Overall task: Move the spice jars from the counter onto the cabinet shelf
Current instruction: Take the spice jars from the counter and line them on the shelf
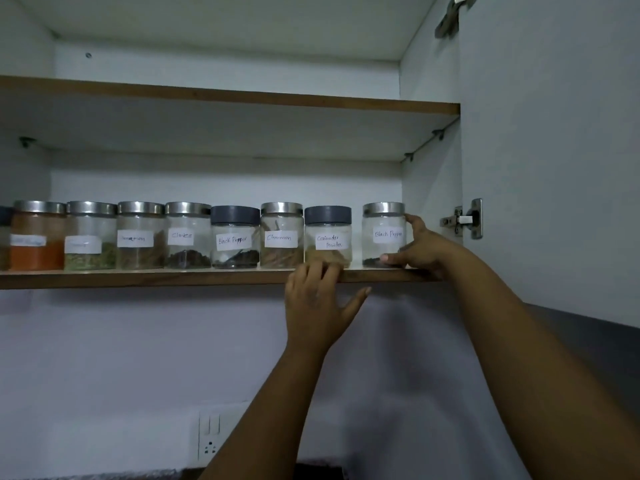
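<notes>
Jars stand in a single row along the front of the lower cabinet shelf [173, 279], which I view from below. From my left: a jar of orange powder [38, 235], a jar of green contents [90, 235], a jar with an unreadable label [140, 234], a "Cloves" jar [187, 234], a grey-lidded "Black Pepper" jar [235, 237], a "Cinnamon" jar [281, 234] and a grey-lidded "Coriander powder" jar [328, 236]. These seven stand just beside one another. An eighth, a steel-lidded "Black Pepper" jar [383, 233], stands upright at the right end of the row, a small gap apart from the coriander jar.

My right hand [420, 249] holds this last jar: the thumb lies along its base and the fingers curl round its right side, up near the lid. My left hand [320, 306] holds nothing. Its bent fingers rest on the shelf's front edge below the coriander jar, and the thumb is spread out below the edge.

The upper shelf [242, 95] sits above. The cabinet door [554, 150] stands open at right, on its hinge [465, 220]. A wall socket [209, 436] shows below.
</notes>
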